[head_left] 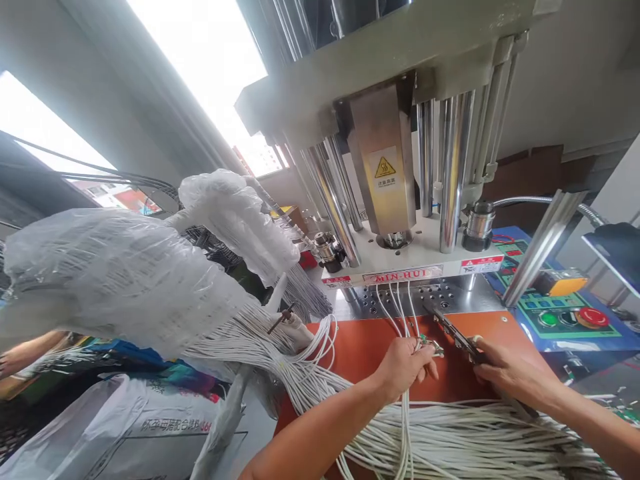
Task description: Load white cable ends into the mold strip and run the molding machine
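A few white cables are grasped in the left hand, pinched between thumb and fingers close to a cluster of small green and metallic ends. The cables are held above an orange-brown board, in front of the press; from the hand, strands are seen running up to the front edge of the press's light plate and others hanging down toward the lap side. A dark, narrow metal tool is gripped at its near end by the right hand, and its far end is pointed toward a perforated steel plate. Whether the board is touched by the tool cannot be told.

The near part of the board is covered by a thick spread of cables. On the left, large bundles are wrapped in clear plastic, and below them a printed white sack is partly seen. The front of the press is marked by a red-lettered sign — higher up, a yellow warning label is fixed. To the right, a blue control box is fitted with a green button and a red one.
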The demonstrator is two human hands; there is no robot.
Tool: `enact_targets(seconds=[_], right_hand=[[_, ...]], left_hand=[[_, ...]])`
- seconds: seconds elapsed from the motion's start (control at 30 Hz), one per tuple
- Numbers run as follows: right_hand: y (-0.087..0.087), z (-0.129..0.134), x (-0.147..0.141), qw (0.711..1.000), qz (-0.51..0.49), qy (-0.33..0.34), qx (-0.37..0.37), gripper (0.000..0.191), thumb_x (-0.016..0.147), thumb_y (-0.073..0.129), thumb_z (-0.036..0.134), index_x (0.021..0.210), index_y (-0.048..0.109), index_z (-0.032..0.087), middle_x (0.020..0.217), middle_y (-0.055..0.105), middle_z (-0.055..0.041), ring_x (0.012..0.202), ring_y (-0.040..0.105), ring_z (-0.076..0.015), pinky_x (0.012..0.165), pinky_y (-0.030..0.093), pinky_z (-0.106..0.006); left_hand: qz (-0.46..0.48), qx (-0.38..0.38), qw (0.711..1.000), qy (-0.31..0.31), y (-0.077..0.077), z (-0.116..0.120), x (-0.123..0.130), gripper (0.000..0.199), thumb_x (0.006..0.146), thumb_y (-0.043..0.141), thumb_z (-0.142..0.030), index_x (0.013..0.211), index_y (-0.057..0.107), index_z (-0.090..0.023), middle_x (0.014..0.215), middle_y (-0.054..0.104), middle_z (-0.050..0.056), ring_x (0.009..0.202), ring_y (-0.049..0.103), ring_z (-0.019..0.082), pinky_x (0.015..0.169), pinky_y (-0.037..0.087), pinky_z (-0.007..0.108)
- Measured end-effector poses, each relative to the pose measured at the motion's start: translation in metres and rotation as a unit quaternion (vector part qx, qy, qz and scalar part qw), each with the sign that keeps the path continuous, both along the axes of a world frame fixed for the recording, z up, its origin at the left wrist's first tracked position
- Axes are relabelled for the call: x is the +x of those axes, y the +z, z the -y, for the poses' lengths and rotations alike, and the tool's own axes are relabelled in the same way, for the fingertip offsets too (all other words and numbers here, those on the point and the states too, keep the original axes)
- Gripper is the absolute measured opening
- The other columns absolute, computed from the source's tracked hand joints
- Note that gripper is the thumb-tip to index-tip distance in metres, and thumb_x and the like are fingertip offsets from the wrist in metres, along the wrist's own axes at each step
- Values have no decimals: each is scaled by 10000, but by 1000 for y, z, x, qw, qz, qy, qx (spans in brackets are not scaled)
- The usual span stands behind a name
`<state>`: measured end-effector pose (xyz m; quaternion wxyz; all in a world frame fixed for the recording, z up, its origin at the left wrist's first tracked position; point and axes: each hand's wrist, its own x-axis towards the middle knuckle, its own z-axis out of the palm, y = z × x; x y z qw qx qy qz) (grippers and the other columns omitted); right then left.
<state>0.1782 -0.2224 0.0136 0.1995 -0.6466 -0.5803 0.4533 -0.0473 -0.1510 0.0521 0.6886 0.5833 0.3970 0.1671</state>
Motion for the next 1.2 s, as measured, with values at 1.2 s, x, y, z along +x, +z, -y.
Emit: enact_targets(seconds=[1.2], right_hand=[[9,6,-19,985,-146,-64,61,299,790,495,402,1008,532,200,932,660,-25,919,591,-233,843,475,-367]], left_hand=[[-37,-183,981,-49,-8,8,30,406,561,828,-435,713,587,-146,461,385,-97,385,269,25,423,86,226]])
